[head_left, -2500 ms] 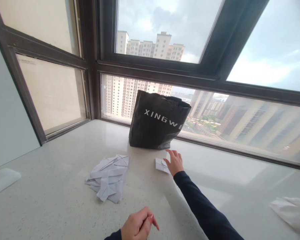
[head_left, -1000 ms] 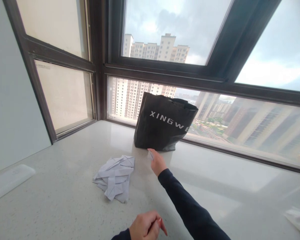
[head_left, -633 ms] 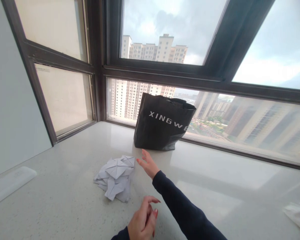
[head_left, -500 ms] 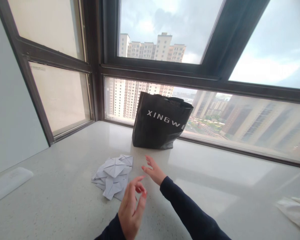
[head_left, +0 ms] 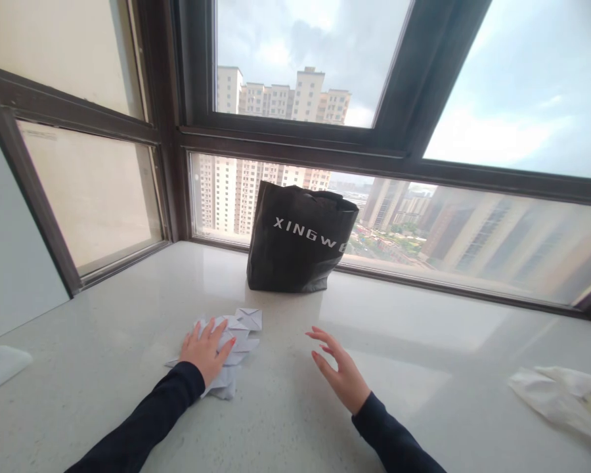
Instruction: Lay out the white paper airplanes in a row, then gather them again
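Observation:
My left hand (head_left: 207, 353) rests with spread fingers on top of a pile of folded white papers (head_left: 240, 355), covering its left part. The papers have creases and pointed corners; one folded square (head_left: 249, 319) sticks out at the far right of the pile. To the right, my right hand (head_left: 341, 369) hovers over the pale speckled counter (head_left: 280, 420), fingers apart and slightly curved, holding nothing. Beyond both hands a black bag (head_left: 295, 256) with white lettering stands upright near the window.
A white, translucent object (head_left: 2, 368) lies at the left edge. At the right, a crumpled whitish plastic bag (head_left: 554, 397) lies on the counter. Dark window frames (head_left: 295, 148) run along the back, with tall buildings outside.
My left hand has moved left and come down onto the paper pile, its fingers spreading. My right hand has shifted right, away from the pile. The view has turned slightly right.

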Tool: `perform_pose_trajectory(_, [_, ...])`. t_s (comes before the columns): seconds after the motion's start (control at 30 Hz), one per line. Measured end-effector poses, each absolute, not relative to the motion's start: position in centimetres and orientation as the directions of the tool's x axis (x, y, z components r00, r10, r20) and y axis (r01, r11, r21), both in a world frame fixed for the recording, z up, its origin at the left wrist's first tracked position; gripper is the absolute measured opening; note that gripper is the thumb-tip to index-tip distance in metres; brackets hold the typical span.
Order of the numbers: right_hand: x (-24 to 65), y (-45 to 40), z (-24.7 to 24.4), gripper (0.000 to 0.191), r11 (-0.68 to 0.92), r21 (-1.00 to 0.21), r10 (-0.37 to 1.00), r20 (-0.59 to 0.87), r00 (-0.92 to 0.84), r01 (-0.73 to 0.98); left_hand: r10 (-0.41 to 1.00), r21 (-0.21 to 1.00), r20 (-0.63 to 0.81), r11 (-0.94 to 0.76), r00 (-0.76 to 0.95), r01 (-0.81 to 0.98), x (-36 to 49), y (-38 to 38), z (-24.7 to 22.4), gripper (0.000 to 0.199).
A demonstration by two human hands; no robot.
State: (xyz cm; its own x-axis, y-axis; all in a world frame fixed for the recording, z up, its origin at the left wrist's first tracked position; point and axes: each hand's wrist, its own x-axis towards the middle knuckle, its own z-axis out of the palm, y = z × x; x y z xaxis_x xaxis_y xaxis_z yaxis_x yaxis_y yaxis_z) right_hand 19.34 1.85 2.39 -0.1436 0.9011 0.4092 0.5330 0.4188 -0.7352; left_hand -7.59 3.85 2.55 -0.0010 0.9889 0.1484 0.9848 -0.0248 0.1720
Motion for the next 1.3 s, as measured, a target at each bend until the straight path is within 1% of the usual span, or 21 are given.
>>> perform_pose_trajectory(0.1, [18.7, 1.2, 2.9, 0.03, 0.437, -0.737, 0.895, 0.41, -0.173, 0.516, 0.967, 0.174, 0.219, -0.17, 0.13, 0.97, -4.7, 3.5, 1.7, 0.046])
perform_pose_trajectory(0.17, [18.3, 0.9, 2.9, 0.031, 0.441, -0.745, 0.896, 0.401, -0.191, 0.501, 0.948, 0.174, 0.262, -0.23, 0.181, 0.957, -3.0, 2.9, 1.3, 0.047])
perform_pose_trajectory(0.27, [17.8, 0.5, 2.7, 0.035, 0.451, -0.754, 0.892, 0.393, -0.223, 0.477, 0.944, 0.19, 0.275, -0.239, 0.182, 0.952, -1.6, 2.3, 1.2, 0.048])
perform_pose_trajectory(0.37, [17.7, 0.4, 2.3, 0.037, 0.442, -0.765, 0.897, 0.378, -0.23, 0.468, 0.941, 0.191, 0.297, -0.227, 0.164, 0.955, -1.8, 2.0, 2.3, 0.049])
perform_pose_trajectory(0.47, [18.0, 0.8, 1.6, 0.041, 0.416, -0.736, 0.908, 0.374, -0.192, 0.534, 0.905, 0.141, 0.385, -0.254, 0.184, 0.957, -3.0, 1.6, 3.8, 0.053])
perform_pose_trajectory(0.53, [18.1, 1.6, 1.0, 0.047, 0.391, -0.646, 0.909, 0.381, -0.167, 0.656, 0.897, 0.149, 0.414, -0.238, 0.159, 0.96, -3.8, 1.4, 4.1, 0.055])
perform_pose_trajectory(0.6, [18.1, 2.6, 0.5, 0.053, 0.346, -0.529, 0.918, 0.361, -0.164, 0.775, 0.923, 0.229, 0.374, -0.181, 0.085, 0.956, -4.3, 1.2, 3.6, 0.055])
perform_pose_trajectory(0.67, [17.5, 3.5, 0.1, 0.056, 0.309, -0.463, 0.933, 0.319, -0.169, 0.831, 0.961, 0.351, 0.273, -0.126, 0.028, 0.928, -4.4, 1.2, 2.4, 0.054])
perform_pose_trajectory(0.73, [16.5, 3.9, -0.2, 0.055, 0.306, -0.451, 0.938, 0.293, -0.185, 0.838, 0.977, 0.465, 0.21, -0.119, 0.021, 0.877, -4.1, 1.4, 1.1, 0.054])
perform_pose_trajectory(0.8, [15.3, 3.7, -0.2, 0.058, 0.34, -0.454, 0.931, 0.287, -0.226, 0.823, 0.966, 0.55, 0.254, -0.185, 0.048, 0.814, -3.9, 1.9, 0.2, 0.053])
perform_pose_trajectory(0.87, [14.4, 3.3, -0.1, 0.063, 0.378, -0.469, 0.92, 0.287, -0.267, 0.799, 0.938, 0.587, 0.337, -0.276, 0.081, 0.761, -3.8, 2.2, 0.0, 0.053])
perform_pose_trajectory(0.93, [14.2, 3.0, 0.3, 0.068, 0.387, -0.504, 0.918, 0.288, -0.272, 0.772, 0.925, 0.57, 0.371, -0.298, 0.083, 0.766, -4.0, 2.3, 0.4, 0.052])
perform_pose_trajectory(1.0, [14.7, 3.2, 0.8, 0.07, 0.361, -0.547, 0.928, 0.288, -0.235, 0.755, 0.933, 0.525, 0.358, -0.235, 0.038, 0.818, -4.3, 1.9, 1.1, 0.051])
perform_pose_trajectory(1.07, [15.4, 3.9, 1.1, 0.071, 0.317, -0.577, 0.942, 0.281, -0.182, 0.752, 0.95, 0.513, 0.31, -0.151, -0.019, 0.845, -4.6, 1.4, 1.5, 0.05])
perform_pose_trajectory(1.13, [15.9, 4.7, 1.0, 0.071, 0.272, -0.592, 0.955, 0.263, -0.137, 0.759, 0.972, 0.558, 0.232, -0.105, -0.033, 0.823, -4.7, 1.0, 1.6, 0.05])
perform_pose_trajectory(1.2, [15.8, 5.2, 0.8, 0.071, 0.243, -0.599, 0.964, 0.239, -0.119, 0.763, 0.984, 0.622, 0.177, -0.105, -0.008, 0.776, -4.7, 0.8, 1.3, 0.051])
perform_pose_trajectory(1.3, [15.3, 5.1, 0.5, 0.071, 0.238, -0.609, 0.967, 0.223, -0.125, 0.757, 0.977, 0.716, 0.21, -0.168, 0.02, 0.678, -4.7, 1.1, 0.4, 0.051])
